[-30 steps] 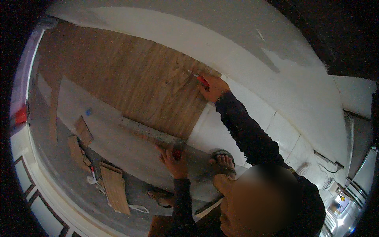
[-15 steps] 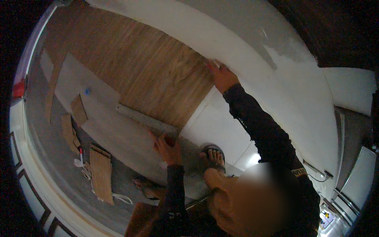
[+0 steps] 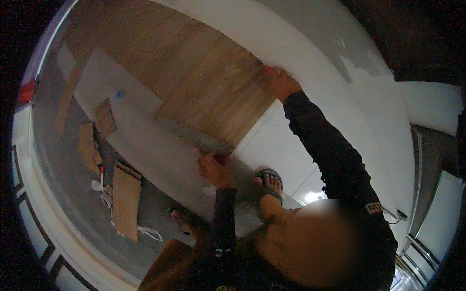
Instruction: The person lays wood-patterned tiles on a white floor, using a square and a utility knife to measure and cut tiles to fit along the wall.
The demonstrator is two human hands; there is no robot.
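My right hand (image 3: pixel 285 83) reaches out to the far edge of the wood-patterned flooring (image 3: pixel 194 72), where it meets the white wall (image 3: pixel 349 111). Its fingers are closed, with a bit of red at their tips; what they hold is too blurred to name. Over the grey floor sheet (image 3: pixel 145 131), my left hand (image 3: pixel 216 172) hovers or rests near the flooring's near corner. A small dark red thing (image 3: pixel 222 159) shows against its thumb side, its kind unclear. Some fingers of that hand stick out. Along the flooring's near edge runs a dim grey strip (image 3: pixel 194 133).
Cut wood-patterned pieces (image 3: pixel 127 203) lie at left, beside a white cord (image 3: pixel 149 234) and a red-and-white item (image 3: pixel 101 179). A small blue thing (image 3: pixel 119 94) is on the grey sheet. My sandalled foot (image 3: pixel 271 186) stands by white tiles (image 3: pixel 272 131).
The view has shifted, so the floor sits slightly right and lower. My right hand stays by the wall edge and my left hand near the flooring's corner.
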